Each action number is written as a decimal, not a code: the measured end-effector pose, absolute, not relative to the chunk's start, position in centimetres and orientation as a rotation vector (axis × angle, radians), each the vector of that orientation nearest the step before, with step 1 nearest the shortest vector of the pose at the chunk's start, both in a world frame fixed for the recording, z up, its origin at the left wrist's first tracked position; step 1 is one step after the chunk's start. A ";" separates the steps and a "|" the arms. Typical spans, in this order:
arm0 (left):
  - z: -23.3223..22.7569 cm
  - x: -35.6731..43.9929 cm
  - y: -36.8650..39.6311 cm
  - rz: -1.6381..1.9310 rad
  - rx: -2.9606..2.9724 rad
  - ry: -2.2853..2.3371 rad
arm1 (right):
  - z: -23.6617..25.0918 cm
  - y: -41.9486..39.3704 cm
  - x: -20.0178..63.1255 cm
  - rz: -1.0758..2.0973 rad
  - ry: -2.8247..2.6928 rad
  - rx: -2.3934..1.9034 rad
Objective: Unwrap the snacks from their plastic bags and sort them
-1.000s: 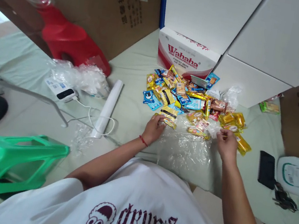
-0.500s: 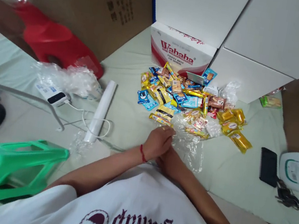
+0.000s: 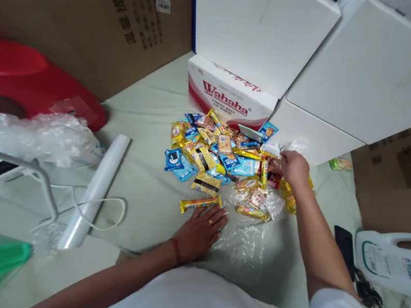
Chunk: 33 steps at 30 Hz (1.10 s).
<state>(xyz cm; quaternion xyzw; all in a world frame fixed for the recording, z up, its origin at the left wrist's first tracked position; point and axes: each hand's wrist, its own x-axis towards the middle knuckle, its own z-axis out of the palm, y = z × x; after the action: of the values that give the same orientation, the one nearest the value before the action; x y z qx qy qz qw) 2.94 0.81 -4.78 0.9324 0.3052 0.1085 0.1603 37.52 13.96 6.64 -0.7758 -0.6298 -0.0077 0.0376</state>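
White cartons (image 3: pixel 262 27) wall the sheet's far edge, snack packets (image 3: pixel 224 157) heaped below; right hand (image 3: pixel 294 168) curls over a packet, grip unclear, left hand (image 3: pixel 198 231) flat, open on the clear bag (image 3: pixel 250 240), which may slide and spill

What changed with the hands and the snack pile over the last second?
The hands, together half a second ago, have parted: the right hand reached forward into the snack pile, and the left hand now lies flat on the clear plastic bag. The pile and the Wahaha box stayed put.
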 end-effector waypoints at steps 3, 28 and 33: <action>-5.1 3.0 1.2 0.325 2.657 0.858 | 6.3 20.9 38.7 0.000 -2.286 -2.485; -6.7 1.6 3.4 0.834 1.908 0.829 | 3.1 -4.3 25.0 0.515 -2.314 -1.631; -5.2 0.3 4.1 0.892 1.860 0.753 | -0.8 -6.1 24.4 0.569 -2.185 -1.606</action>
<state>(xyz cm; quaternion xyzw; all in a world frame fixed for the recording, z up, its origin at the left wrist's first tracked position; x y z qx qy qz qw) 0.35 4.06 -5.25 0.7541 0.3053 0.3616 0.4554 24.38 -6.06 -0.80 -0.5695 -0.7752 0.2017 0.1844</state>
